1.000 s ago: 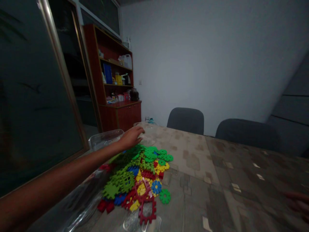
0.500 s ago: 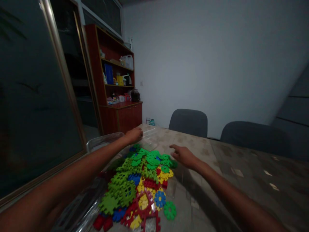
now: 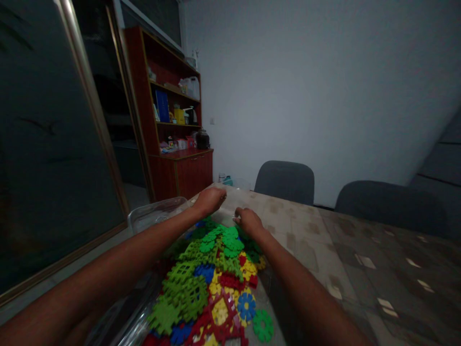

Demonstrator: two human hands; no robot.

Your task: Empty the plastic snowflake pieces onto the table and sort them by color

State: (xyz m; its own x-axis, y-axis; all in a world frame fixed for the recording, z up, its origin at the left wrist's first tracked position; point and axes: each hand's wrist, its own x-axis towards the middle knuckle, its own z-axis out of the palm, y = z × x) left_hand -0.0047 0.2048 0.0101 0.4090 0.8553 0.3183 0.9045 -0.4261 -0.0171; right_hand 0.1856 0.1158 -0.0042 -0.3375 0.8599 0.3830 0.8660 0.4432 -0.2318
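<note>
Beyond the toy pile, my left hand is closed on a clear plastic container, whose full shape is hard to make out. My right hand has its fingers curled at the container's near right side and appears to pinch it. Just below both hands lies a heap of plastic building pieces: green flower-shaped pieces, olive-green toothed squares, plus yellow, red and blue ones. A blue flower piece and a green flower piece lie at the heap's right edge.
A clear plastic bin stands left of the heap, partly behind my left forearm. The patterned table stretches to the right, with two grey chairs along its far side. A red-brown cabinet stands at the back left.
My right hand has moved left and in toward the clear container, its fingers now closed at it. My left hand, holding the container, has shifted slightly right.
</note>
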